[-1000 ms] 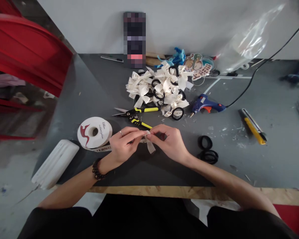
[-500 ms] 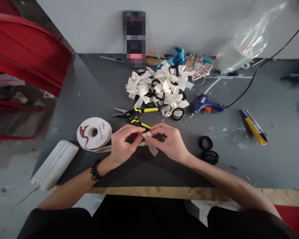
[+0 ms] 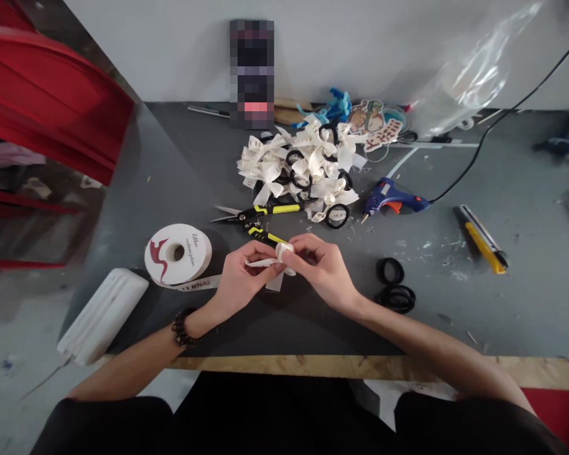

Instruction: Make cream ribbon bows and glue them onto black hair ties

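Observation:
A white printed ribbon (image 3: 275,281) is looped into a small bow shape between my two hands. My left hand (image 3: 244,272), a dark bead bracelet at its wrist, pinches the ribbon from the left. My right hand (image 3: 325,268) is closed on the looped part, its thumb pressed against the ribbon. From behind my left hand the ribbon strip leads back to a white ribbon spool (image 3: 189,253). Just beyond my fingertips lie snips (image 3: 251,221) with black and yellow handles, blades apart and pointing left. The ribbon inside my fingers is partly hidden.
Behind the snips is a heap of white ribbon bows (image 3: 308,164) with black hair ties. To the right lie a blue glue gun (image 3: 393,197), loose black hair ties (image 3: 396,297) and a yellow cutter (image 3: 483,243). A white box-like device (image 3: 104,316) sits at the left edge.
The ribbon between my fingers has gone from a small fold to a fuller loop held upright. My left hand has shifted slightly right, and a ribbon end now sticks out over its fingers.

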A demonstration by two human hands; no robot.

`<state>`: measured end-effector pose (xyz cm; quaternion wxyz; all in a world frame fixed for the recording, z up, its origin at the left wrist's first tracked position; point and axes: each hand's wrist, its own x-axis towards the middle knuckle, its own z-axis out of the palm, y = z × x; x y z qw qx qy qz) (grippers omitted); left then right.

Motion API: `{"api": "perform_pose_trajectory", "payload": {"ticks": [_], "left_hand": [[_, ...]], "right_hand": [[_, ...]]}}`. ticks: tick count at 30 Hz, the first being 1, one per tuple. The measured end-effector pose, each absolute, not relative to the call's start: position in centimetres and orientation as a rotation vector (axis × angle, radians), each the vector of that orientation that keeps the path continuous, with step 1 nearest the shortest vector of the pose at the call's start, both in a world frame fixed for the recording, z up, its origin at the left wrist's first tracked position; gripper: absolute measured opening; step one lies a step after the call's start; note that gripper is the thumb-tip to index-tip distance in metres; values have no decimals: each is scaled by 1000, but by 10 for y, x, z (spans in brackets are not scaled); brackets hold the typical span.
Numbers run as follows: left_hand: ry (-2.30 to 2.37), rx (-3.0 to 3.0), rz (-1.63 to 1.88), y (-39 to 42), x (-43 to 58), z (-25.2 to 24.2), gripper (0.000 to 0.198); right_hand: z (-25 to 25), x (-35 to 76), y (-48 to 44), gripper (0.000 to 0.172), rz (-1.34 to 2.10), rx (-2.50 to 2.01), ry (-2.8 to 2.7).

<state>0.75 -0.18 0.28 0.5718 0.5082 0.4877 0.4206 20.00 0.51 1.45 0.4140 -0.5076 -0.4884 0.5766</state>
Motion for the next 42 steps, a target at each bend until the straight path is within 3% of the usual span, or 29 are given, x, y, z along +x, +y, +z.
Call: {"api": "perform_pose_trajectory", "payload": {"ticks": [7,10,14,22,31,37,42], "left_hand": [[1202,1284,1018,-4,6,3,26],[1253,1536,1138,-8,5,3,15],[1249,1861,1210,-10,4,3,8],[1353,1662,1230,-7,6,3,14],[1309,1680,1194,-10,7,5,13],[1097,1354,1052,-3,10,3,26],[1135,1358,1092,-4,10,5,21]], "right_hand": [[14,195,4,36,1555,-1317,-950],[17,194,1,33,1455,-1289,-977],[18,189,-3,42,1607,-1259,-844],[33,190,-5,36,1821,-1224,-716],[30,194,-5,34,1591,-1285,-945],[24,198,0,41,1867,-1105,-974],[19,197,1,32,1700,-1112,-996]]}}
